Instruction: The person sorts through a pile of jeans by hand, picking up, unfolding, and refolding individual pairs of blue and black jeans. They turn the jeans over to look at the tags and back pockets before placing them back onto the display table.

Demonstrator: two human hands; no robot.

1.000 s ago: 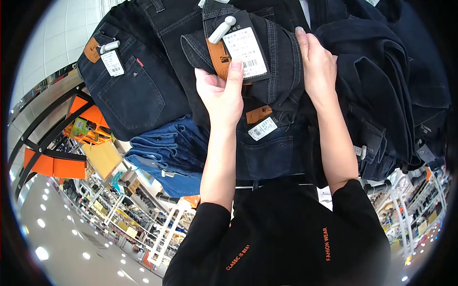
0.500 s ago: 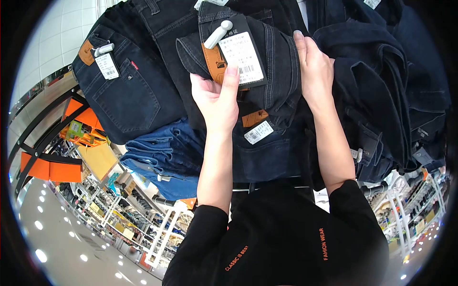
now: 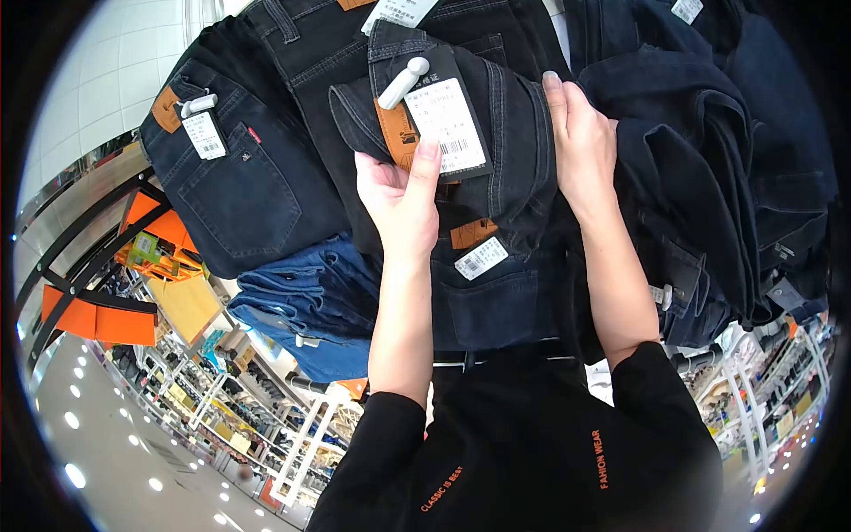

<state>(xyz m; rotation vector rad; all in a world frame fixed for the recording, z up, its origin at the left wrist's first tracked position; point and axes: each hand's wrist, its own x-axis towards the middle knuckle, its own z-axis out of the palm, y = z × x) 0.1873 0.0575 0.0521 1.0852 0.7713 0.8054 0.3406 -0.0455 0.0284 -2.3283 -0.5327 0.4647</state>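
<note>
A pair of folded black jeans [image 3: 519, 133] with grey stitching is held up in front of me. My left hand [image 3: 399, 191] is closed on its waistband end, the thumb pressing the lower edge of a white-and-black hang tag [image 3: 448, 124]. Beside the tag are a brown leather patch [image 3: 396, 133] and a white security tag [image 3: 404, 82]. My right hand [image 3: 585, 142] grips the right side of the same jeans, thumb on top and the other fingers hidden. Below them lies another dark pair of jeans [image 3: 492, 306] with a brown patch and a white label [image 3: 481, 258].
Dark jeans [image 3: 239, 191] with a tag lie at left, above folded blue jeans [image 3: 306, 297]. More dark jeans [image 3: 700, 151] are heaped at right. A black curved rack with orange panels [image 3: 124, 324] stands at far left. Store shelves [image 3: 213, 390] show beyond, beside the shiny floor [image 3: 106, 443].
The view has shifted slightly, so the surrounding jeans sit a little lower. Both hands keep hold of the black jeans, and the hang tag is tilted slightly differently.
</note>
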